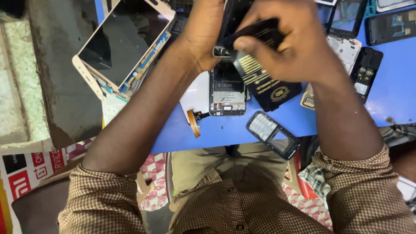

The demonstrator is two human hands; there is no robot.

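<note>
My left hand (206,30) grips a dark opened phone body (226,30) held upright over the blue table (390,99). My right hand (288,41) closes on a black piece (255,30) pressed against that phone, fingers curled around it. Beneath both hands lies a black booklet with gold print (264,84) and an open phone frame with bare internals (227,93). What the piece is exactly is hidden by my fingers.
A white-framed phone screen (123,45) leans at the left on a dark slab (65,86). A small keypad phone (273,134) rests at the table's front edge. More stripped phones (366,71) lie at the right and back (346,17). A loose flex cable (193,123) lies beside a white panel.
</note>
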